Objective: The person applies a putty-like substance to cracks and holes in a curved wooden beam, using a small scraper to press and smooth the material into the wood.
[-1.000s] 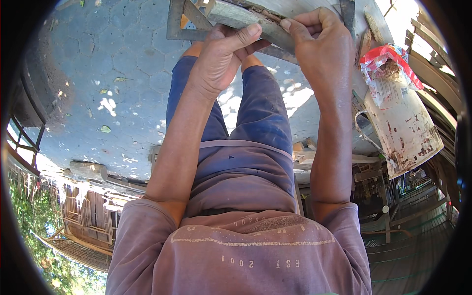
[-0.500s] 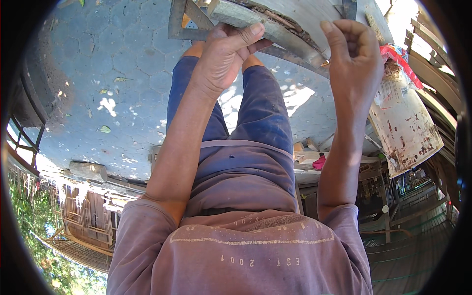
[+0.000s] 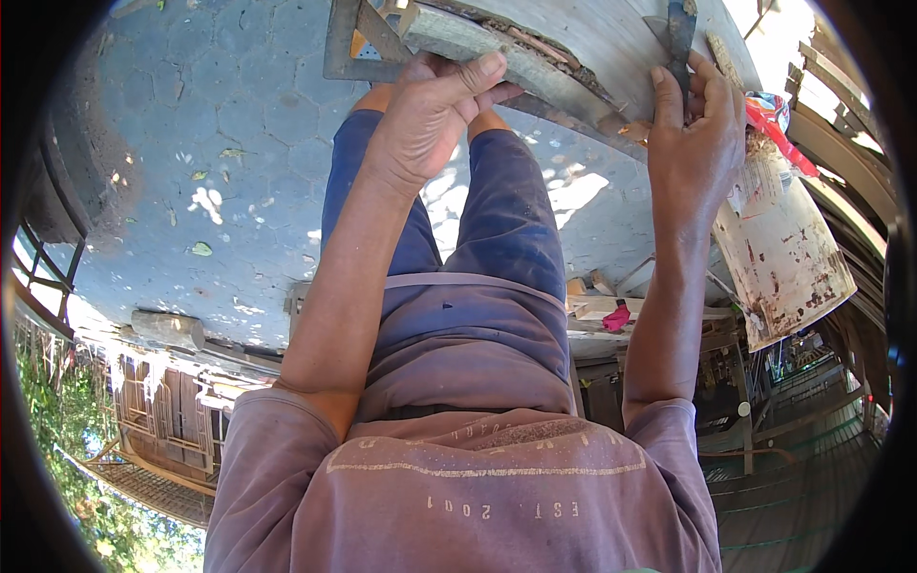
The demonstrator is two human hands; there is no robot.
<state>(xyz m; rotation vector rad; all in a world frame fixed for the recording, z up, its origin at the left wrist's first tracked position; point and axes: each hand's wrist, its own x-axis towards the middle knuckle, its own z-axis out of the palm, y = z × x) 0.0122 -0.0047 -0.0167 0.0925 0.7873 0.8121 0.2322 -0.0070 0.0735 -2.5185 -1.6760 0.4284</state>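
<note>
My left hand [image 3: 439, 110] grips the near edge of a weathered grey piece of wood [image 3: 458, 40], thumb up against its side and fingers underneath. A rough, broken brown groove runs along this wood. Over to the right, my right hand [image 3: 697, 129] has its thumb and fingers closed around the near end of a dark, narrow, flat tool [image 3: 679, 43], perhaps a scraper. The tool lies over a pale grey board surface [image 3: 611, 43]; its far end is cut off by the top of the picture.
Right of my right hand stands a stained, pale container [image 3: 783, 258] with a red plastic strip [image 3: 778, 138] at its top. A dark metal frame [image 3: 358, 67] is near my left hand. Wood scraps and a pink cloth [image 3: 617, 315] lie by my right side. Grey paving [image 3: 210, 124] spreads left.
My right hand has moved slightly right and closed on the dark flat tool, which has shifted toward me. My left hand stays on the wood.
</note>
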